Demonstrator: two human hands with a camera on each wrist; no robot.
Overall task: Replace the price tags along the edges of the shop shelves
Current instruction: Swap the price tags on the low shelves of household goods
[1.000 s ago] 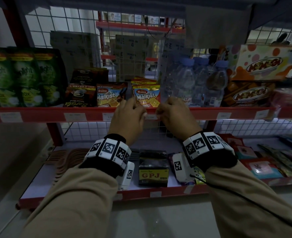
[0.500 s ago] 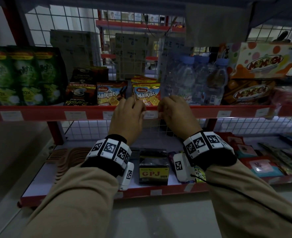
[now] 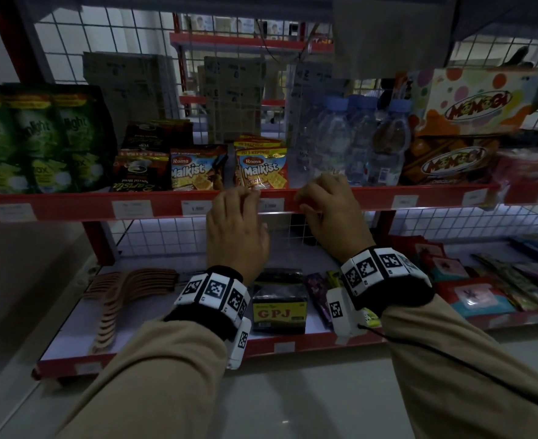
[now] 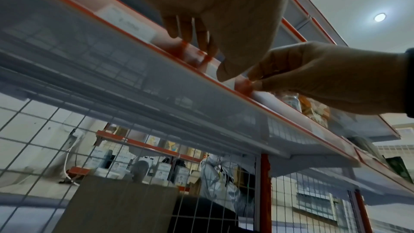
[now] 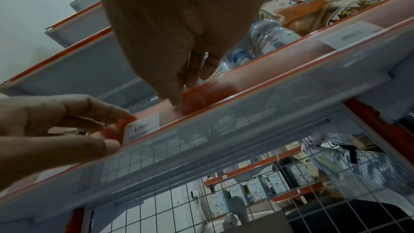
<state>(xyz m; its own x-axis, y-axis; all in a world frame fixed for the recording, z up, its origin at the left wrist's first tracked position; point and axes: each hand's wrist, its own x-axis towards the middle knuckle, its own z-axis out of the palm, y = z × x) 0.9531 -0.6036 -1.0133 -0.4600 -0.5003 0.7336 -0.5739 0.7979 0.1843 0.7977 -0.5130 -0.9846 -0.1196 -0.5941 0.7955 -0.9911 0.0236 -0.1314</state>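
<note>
Both hands work at the red front edge of the upper shelf [image 3: 419,193], where a clear plastic strip covers the price slot. The white paper price tag [image 3: 271,205] sits in that slot between the two sets of fingers, printed with small dark figures. The left hand [image 3: 234,229] has its fingers [image 5: 107,112] curled over the strip just left of the tag, thumb underneath at the lower lip, pinching the strip at the tag's left end. The right hand [image 3: 331,213] curls its fingers [image 3: 321,182] over the shelf edge just right of the tag, its thumb tip pressed on the strip; whether it touches the tag itself cannot be told.

Behind the left fingers stand glossy foil Malkist cracker packs [image 3: 263,167]; behind the right fingers, clear ribbed water bottles [image 3: 356,144] with pale blue caps. Farther right are cardboard Momogi boxes [image 3: 470,103]; far left, green soap pouches [image 3: 36,137]. On the lower shelf [image 3: 293,342] beneath the wrists lies a dark block labelled GPJ [image 3: 278,307], beside flat wooden spoons [image 3: 125,293].
</note>
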